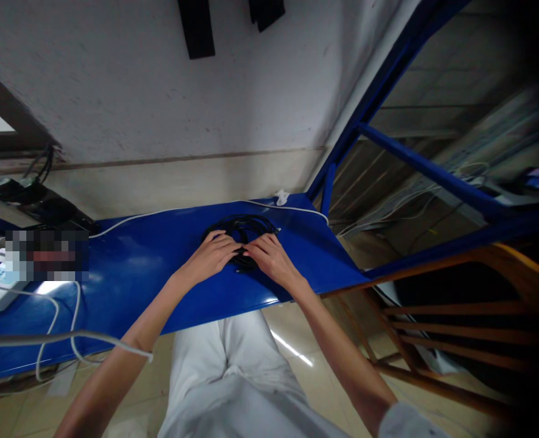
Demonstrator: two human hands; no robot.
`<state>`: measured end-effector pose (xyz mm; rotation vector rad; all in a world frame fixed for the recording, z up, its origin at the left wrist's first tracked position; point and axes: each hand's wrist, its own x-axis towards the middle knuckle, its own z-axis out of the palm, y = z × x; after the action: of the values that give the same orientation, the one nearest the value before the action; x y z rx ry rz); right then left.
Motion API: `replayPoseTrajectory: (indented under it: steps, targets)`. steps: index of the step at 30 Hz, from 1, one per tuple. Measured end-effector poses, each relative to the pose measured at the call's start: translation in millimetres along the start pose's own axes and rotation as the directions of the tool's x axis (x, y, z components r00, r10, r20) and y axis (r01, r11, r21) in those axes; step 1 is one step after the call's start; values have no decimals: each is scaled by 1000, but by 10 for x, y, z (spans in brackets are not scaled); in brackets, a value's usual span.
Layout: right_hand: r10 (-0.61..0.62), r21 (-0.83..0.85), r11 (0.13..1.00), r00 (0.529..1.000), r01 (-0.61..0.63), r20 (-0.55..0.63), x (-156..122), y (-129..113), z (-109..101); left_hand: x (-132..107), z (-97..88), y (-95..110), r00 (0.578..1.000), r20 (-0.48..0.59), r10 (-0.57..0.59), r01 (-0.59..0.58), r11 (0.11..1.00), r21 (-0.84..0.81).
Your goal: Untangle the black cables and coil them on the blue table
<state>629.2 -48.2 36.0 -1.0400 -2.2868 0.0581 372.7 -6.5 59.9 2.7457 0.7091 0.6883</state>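
Observation:
A coil of black cable (247,222) lies on the blue tabletop (137,274) in front of me. From the left, my left hand (213,254) rests over the coil, its fingers bent and pinching at the middle. My right hand (272,255) meets it from the other side, with its fingertips closed at the same spot. Between the two hands a small dark part of the cable shows, mostly covered by my fingers. A cable end (277,230) pokes out past the coil's right side.
A white power strip (0,292) with looping white cords stands at the left. Along the wall runs a thin white cable (155,212), near a crumpled white scrap (281,197). A blue metal frame (424,164) and a wooden chair (461,331) are on the right.

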Motion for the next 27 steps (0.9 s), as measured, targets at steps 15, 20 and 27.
replayPoseTrajectory:
  steps: [15, 20, 27]
  targets:
    - [84, -68, 995, 989, -76, 120, 75, 244, -206, 432, -126, -272, 971, 156, 180, -199, 973, 119]
    - [58, -58, 997, 989, -51, 139, 140, 397, -413, 592, -362, -379, 968, 134, 211, -212, 977, -9]
    - [73, -4, 997, 982, -73, 176, 202, 522, -549, 770, -610, -387, 972, 162, 173, -151, 979, -137]
